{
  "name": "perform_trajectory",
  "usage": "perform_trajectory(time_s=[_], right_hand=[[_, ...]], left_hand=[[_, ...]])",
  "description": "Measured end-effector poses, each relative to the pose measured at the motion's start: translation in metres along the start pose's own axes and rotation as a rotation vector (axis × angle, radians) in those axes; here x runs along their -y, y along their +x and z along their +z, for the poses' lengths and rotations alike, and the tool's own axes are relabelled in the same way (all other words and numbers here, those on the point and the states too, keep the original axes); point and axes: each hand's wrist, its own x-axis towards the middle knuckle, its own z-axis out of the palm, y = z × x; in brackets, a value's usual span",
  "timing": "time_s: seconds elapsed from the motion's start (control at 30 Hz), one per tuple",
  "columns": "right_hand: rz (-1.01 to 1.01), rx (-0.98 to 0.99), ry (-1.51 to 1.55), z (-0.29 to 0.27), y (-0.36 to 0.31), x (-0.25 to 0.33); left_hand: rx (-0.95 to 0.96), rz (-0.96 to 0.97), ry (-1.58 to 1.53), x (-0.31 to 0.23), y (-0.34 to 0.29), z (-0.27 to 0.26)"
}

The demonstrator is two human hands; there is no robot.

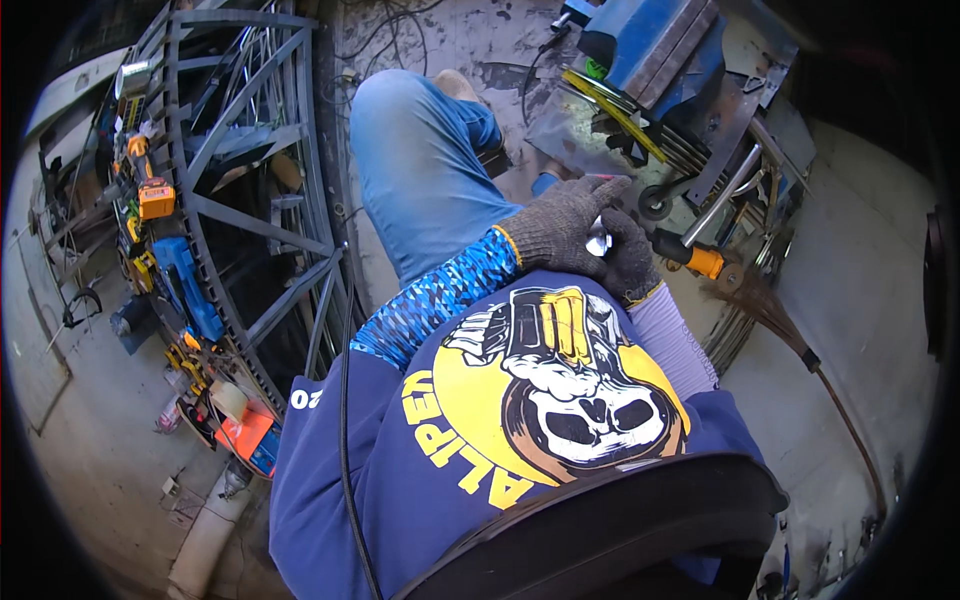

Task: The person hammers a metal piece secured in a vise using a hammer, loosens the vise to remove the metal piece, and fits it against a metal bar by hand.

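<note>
My left hand [570,225], in a dark knitted glove with a blue patterned sleeve, lies in front of my body at the right of my lap. My right hand [630,262], in a like glove with a pale lilac sleeve, is close against it. A small shiny silver object [599,243] shows between the two gloves; its kind I cannot make out. Both hands look closed, though the gloves hide much of the fingers. Just right of my right hand lies an orange and black angle grinder [703,262] with a disc.
A grey metal-frame rack [250,222] on the left holds metal pieces, an orange cordless tool [155,195] and a blue tool [190,290]. Metal bars, a yellow strip [625,122] and a caster wheel [655,202] lie far right. A broom [765,308] rests at right.
</note>
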Motion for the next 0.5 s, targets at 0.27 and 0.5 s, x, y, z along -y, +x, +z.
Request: perform_trajectory(time_s=[0.27,0.5], right_hand=[[-0.115,0.119,-0.041,-0.002,-0.02,0.028],[-0.311,0.197,-0.181,0.022,0.003,0.081]], left_hand=[[-0.152,0.018,0.032,-0.015,-0.004,-0.027],[-0.447,-0.003,0.073,0.04,-0.032,-0.12]])
